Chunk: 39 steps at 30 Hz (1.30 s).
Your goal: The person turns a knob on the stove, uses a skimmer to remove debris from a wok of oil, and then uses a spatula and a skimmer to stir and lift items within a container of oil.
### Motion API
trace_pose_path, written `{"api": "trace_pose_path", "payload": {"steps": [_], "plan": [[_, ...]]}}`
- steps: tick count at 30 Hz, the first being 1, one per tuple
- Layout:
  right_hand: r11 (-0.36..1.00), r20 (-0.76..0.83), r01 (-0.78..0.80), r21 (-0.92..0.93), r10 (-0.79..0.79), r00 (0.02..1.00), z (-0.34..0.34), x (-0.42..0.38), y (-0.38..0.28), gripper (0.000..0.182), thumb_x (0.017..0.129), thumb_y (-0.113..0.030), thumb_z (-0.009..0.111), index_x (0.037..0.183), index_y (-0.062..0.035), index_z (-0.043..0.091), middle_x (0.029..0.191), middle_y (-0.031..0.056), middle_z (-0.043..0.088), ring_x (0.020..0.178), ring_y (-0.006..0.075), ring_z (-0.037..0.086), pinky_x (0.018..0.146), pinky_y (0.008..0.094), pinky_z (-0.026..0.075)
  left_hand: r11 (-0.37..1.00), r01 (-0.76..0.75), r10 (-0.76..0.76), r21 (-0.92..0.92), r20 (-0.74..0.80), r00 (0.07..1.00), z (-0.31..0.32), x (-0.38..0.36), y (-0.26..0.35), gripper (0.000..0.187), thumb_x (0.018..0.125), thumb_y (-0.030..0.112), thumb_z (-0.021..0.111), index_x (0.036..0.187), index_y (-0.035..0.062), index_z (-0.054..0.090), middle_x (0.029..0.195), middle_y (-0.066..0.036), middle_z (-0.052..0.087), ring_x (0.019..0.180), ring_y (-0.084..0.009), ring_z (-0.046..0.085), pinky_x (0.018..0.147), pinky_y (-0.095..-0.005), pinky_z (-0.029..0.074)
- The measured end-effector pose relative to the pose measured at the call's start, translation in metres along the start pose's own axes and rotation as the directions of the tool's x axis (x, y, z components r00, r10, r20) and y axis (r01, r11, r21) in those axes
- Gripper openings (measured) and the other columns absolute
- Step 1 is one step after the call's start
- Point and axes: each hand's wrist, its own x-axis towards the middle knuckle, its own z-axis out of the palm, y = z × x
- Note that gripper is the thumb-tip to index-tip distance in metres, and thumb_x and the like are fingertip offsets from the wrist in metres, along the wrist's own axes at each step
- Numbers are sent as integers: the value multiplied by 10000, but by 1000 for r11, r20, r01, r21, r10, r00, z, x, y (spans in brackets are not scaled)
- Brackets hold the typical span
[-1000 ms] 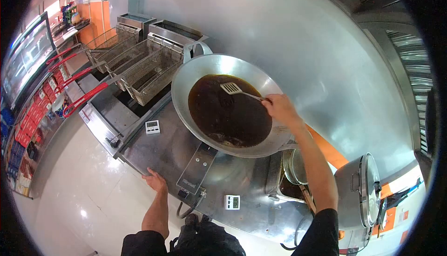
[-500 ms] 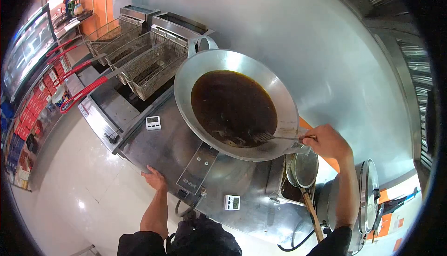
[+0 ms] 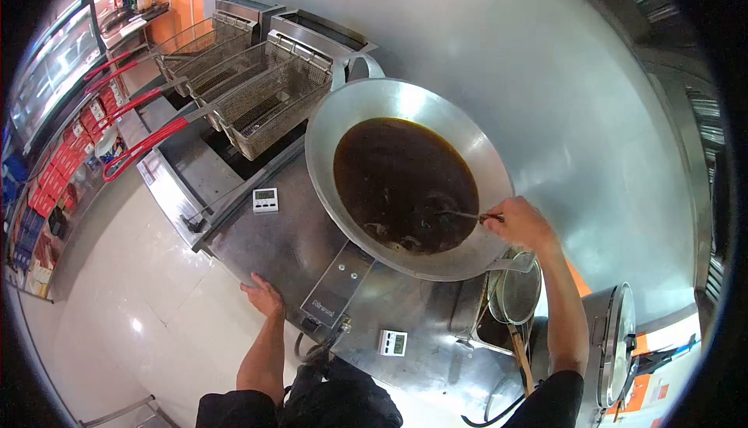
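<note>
A wide metal wok [image 3: 487, 163] with dark brown liquid [image 3: 405, 179] in it sits on the steel stove. My right hand [image 3: 522, 224] is closed around the handle of a metal fork [image 3: 466, 214] at the wok's right side. The fork's head is dipped in the liquid and hidden, with ripples around it. A few pale bits float near the lower edge of the liquid. My left hand [image 3: 265, 295] rests at the front edge of the steel counter [image 3: 284, 245], its fingers apart and nothing in it.
Several fryer baskets [image 3: 273, 109] with red handles [image 3: 152, 147] stand left of the wok. Two white timers [image 3: 266, 200] lie on the counter. At right are a round strainer [image 3: 520, 294] with a wooden handle and a large lidded pot [image 3: 615, 334]. A metal wall rises behind.
My right hand has moved the fork further into the liquid; its tines showed at the edge before and are now under the surface. The view has shifted slightly. My left hand stays at the counter edge.
</note>
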Motion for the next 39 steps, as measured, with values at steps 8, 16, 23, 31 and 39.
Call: {"api": "trace_pose_path", "payload": {"steps": [8,16,23,31,39], "plan": [[993,-128,109,35,-104,986,14,55,7,237,785,-236,633,948,-77,698,789,210,644,753,363,631,723,432,492,1000,18,-18,12,-27,999,-6,-6,12,645,928,409,444,1286,-114,326,1120,-354,530,1056,-457,525,915,-452,404],[981,-212,152,119,-124,969,25,91,7,256,797,-251,641,964,-64,690,792,207,648,748,375,628,728,449,489,999,36,-35,5,-16,999,-5,-6,13,629,928,404,446,1285,-101,330,1127,-347,531,1048,-470,525,911,-475,402],[981,-377,192,41,-163,912,41,104,-3,239,824,-259,611,972,-82,673,835,183,654,796,387,611,744,471,486,1000,8,-8,-27,4,1000,-6,-7,13,634,927,415,442,1280,-100,330,1125,-355,525,1052,-478,518,910,-480,404],[977,-421,201,77,-151,895,21,61,-8,237,839,-268,599,987,-93,659,843,183,654,810,392,605,739,468,488,1000,14,-14,4,-4,1000,-7,-7,13,651,928,434,428,1290,-96,319,1123,-357,524,1047,-481,518,908,-483,404],[975,-284,210,74,-182,942,-51,-32,-18,216,848,-202,580,980,-53,664,724,170,642,650,309,640,637,402,492,1000,16,-16,22,-7,1000,-6,-6,10,644,924,438,431,1286,-84,325,1119,-344,535,1039,-471,529,904,-482,409]]}}
